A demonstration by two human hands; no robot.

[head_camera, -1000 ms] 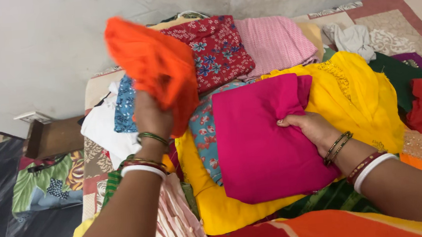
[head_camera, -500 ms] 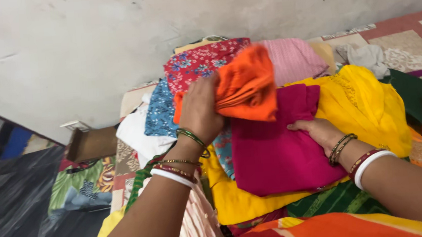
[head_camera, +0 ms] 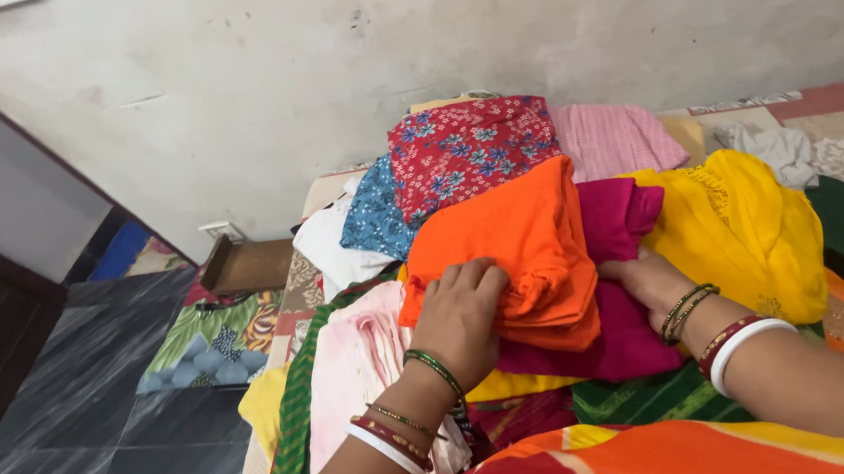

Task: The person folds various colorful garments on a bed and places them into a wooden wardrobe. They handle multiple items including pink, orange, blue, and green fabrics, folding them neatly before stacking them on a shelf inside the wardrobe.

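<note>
Two folded cloths are stacked; my left hand (head_camera: pixel 460 309) lies flat, fingers spread, on the orange cloth (head_camera: pixel 503 246) over the magenta cloth (head_camera: pixel 626 281); my right hand (head_camera: pixel 651 279) presses the magenta one, fingers half hidden; many clothes near and far look unsorted.

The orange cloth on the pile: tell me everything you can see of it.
The orange cloth is plain, bright, soft-looking fabric, folded into a rough rectangle with layered edges bunched at its lower right. It lies on top of the magenta cloth, in the middle of the heap, just below the red floral cloth. The left hand presses flat on its lower left corner; the right hand rests on the magenta cloth beside it.
</note>
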